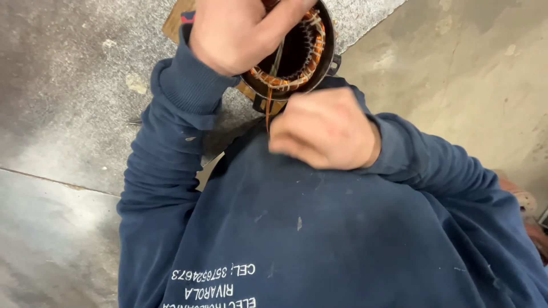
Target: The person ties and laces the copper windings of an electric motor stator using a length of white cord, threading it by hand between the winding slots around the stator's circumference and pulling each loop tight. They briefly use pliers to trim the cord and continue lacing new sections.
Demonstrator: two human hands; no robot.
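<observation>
A round motor stator [311,54] with copper windings in a dark metal housing sits in front of my chest. My left hand [237,34] reaches over its rim and grips a thin tool [277,57], whose shaft points down into the bore. My right hand [322,128] is closed just below the stator, pinching a copper wire [268,111] that hangs from the near side of the winding. Both arms are in dark blue sleeves. The far part of the stator is cut off by the frame's top edge.
A wooden board [173,21] lies under the stator on the grey concrete floor [68,85]. A lighter floor slab [468,68] is to the right. A reddish object [522,197] shows at the right edge, behind my right arm.
</observation>
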